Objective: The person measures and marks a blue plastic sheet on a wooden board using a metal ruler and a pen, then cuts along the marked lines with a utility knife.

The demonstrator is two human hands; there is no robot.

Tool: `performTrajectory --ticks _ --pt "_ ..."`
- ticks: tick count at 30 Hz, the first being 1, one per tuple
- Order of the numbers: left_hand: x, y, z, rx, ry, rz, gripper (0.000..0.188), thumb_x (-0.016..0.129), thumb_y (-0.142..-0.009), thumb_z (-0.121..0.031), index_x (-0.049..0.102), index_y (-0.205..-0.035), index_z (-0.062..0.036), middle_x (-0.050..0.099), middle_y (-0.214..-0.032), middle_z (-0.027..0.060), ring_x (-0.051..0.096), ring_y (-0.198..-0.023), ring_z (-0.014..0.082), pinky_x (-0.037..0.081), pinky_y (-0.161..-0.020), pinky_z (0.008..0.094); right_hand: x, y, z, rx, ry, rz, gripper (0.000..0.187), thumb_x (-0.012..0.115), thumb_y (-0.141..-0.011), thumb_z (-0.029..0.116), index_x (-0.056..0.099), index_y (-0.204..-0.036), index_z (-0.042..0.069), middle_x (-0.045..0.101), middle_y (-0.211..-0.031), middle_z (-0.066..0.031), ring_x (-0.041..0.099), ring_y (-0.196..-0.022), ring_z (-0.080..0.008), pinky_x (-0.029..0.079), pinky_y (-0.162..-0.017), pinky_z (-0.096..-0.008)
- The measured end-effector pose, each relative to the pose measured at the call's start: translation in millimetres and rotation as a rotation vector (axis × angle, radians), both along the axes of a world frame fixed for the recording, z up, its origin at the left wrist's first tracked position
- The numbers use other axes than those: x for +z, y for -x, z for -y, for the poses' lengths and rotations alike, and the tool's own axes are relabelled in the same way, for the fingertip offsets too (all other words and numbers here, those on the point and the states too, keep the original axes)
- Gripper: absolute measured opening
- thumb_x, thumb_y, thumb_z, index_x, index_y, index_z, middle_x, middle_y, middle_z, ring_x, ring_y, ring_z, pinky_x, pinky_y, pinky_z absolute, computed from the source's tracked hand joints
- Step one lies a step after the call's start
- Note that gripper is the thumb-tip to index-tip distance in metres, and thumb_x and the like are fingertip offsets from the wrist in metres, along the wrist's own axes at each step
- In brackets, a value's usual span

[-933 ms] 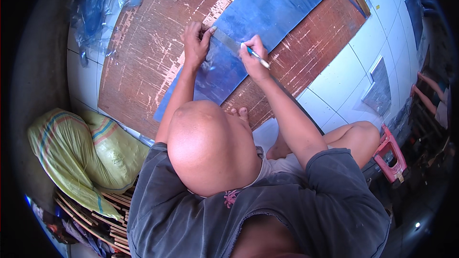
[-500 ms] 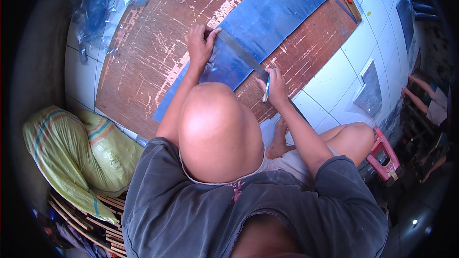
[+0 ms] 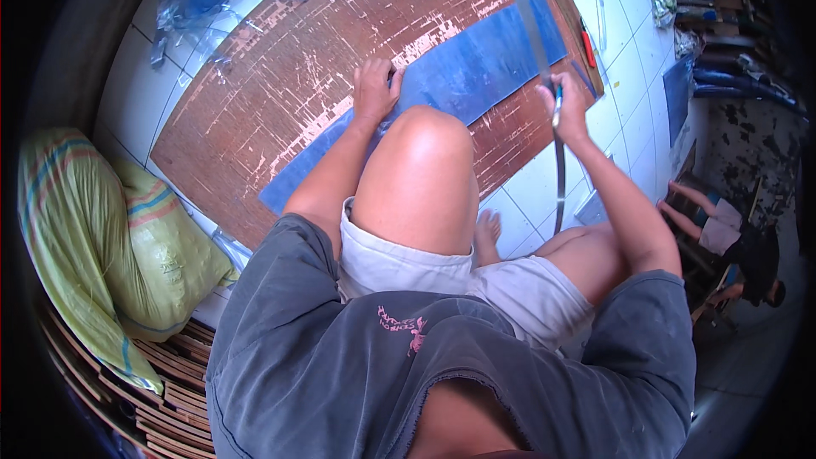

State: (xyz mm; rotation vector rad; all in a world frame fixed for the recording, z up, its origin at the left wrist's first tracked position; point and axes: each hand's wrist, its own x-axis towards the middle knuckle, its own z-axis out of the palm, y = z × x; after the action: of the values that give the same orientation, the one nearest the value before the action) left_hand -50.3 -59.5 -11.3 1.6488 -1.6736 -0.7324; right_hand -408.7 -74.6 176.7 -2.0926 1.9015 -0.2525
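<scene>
A long blue plastic sheet (image 3: 476, 68) lies slantwise across a scored brown board (image 3: 255, 110). My left hand (image 3: 375, 89) rests at the sheet's far long edge, its fingers laid down and the thumb apart, holding nothing that I can see. Raised to the right, past the sheet's near edge, my right hand (image 3: 569, 106) is closed round a long dark metal ruler (image 3: 534, 30). One end of the ruler passes over the sheet's right part; the other hangs toward my leg. A slim white-and-blue tool (image 3: 558, 100), perhaps a pen or cutter, is in the same hand.
Crumpled clear-blue plastic (image 3: 204, 0) lies at the far left. Stuffed yellow-green sacks (image 3: 161, 255) stand at my left above stacked wooden strips (image 3: 174, 408). A red-handled tool (image 3: 588, 49) lies by the board's right edge. Another person (image 3: 731, 229) is at the far right.
My right hand has lifted the ruler off the sheet and swung it to the right, away from my left hand. The left hand has let go of the ruler's end and stays by the sheet.
</scene>
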Motion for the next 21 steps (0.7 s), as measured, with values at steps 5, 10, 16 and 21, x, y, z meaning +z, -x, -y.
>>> performTrajectory --ticks 5,10,16,21 --pt "1.2 -2.6 -2.6 0.021 0.022 -0.031 0.023 0.071 -0.093 -0.026 0.062 -0.084 -0.0067 0.061 -0.088 0.0112 0.059 -0.094 0.0308 0.041 -0.087 0.0442 76.3 -36.2 112.7 0.099 -0.037 -0.045 0.035 0.077 -0.094 0.028 0.058 -0.108 0.002 0.068 -0.099 -0.0200 0.068 -0.091 -0.0342 0.053 -0.081 -0.0409" --pt "-6.5 -5.6 -0.5 0.026 0.027 -0.074 0.023 0.071 -0.093 -0.026 0.064 -0.085 -0.0063 0.063 -0.087 0.0115 0.060 -0.092 0.0320 0.043 -0.087 0.0438 87.6 -84.0 180.5 0.504 0.077 -0.121 0.036 0.076 -0.094 0.030 0.061 -0.111 0.003 0.069 -0.097 -0.0179 0.068 -0.090 -0.0335 0.053 -0.083 -0.0401" --pt "-8.0 -12.3 1.0 0.028 0.015 -0.187 0.022 0.071 -0.095 -0.026 0.068 -0.093 -0.0040 0.066 -0.089 0.0122 0.064 -0.088 0.0315 0.048 -0.085 0.0427 42.5 -149.9 200.5 0.839 0.033 -0.063 0.029 0.074 -0.093 0.022 0.062 -0.109 0.002 0.068 -0.100 -0.0193 0.067 -0.096 -0.0398 0.053 -0.083 -0.0474" --pt "-7.1 -34.0 -1.7 0.072 -0.346 -0.708 0.020 0.069 -0.099 -0.021 0.071 -0.109 -0.0037 0.071 -0.100 0.0073 0.068 -0.098 0.0163 0.053 -0.088 0.0329 14.9 -210.7 200.3 1.015 -0.091 -0.163 0.023 0.071 -0.093 0.015 0.060 -0.109 0.002 0.069 -0.105 -0.0197 0.066 -0.103 -0.0412 0.052 -0.085 -0.0506"
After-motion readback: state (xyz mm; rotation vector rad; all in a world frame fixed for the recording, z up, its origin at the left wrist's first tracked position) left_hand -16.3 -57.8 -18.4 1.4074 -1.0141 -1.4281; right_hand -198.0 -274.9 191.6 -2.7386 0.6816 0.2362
